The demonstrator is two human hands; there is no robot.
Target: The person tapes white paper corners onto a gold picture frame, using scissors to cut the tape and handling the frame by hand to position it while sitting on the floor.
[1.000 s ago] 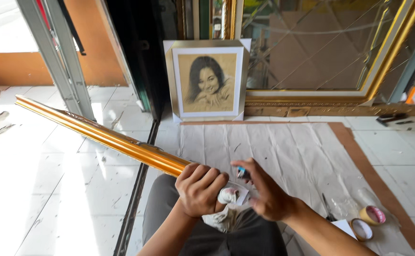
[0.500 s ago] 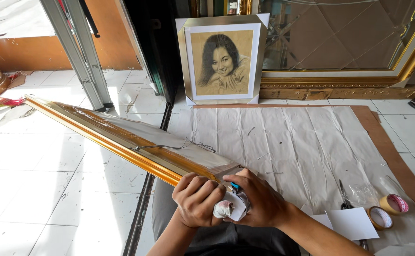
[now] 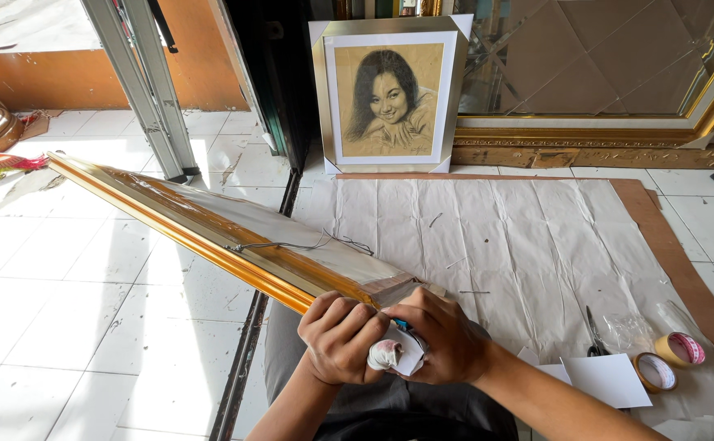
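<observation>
A long gold picture frame [image 3: 210,233] lies tilted across my lap, its back side up, with a thin hanging wire [image 3: 291,243] across the backing. My left hand [image 3: 339,336] grips the frame's near corner. My right hand [image 3: 442,336] is closed around a crumpled white cloth [image 3: 391,356] pressed against that same corner, with something small and blue just showing beside it. Both hands touch each other over my grey trousers.
A framed portrait drawing [image 3: 389,94] leans against dark door panels. A large gold-framed mirror [image 3: 618,122] stands at the back right. White paper over brown cardboard [image 3: 528,237] covers the tiled floor. Scissors [image 3: 592,331], two tape rolls [image 3: 667,359] and a white card [image 3: 610,380] lie at right.
The frame has turned from edge-on to show its back and wire. My hands stay at the near corner with the cloth. The view has tilted down slightly.
</observation>
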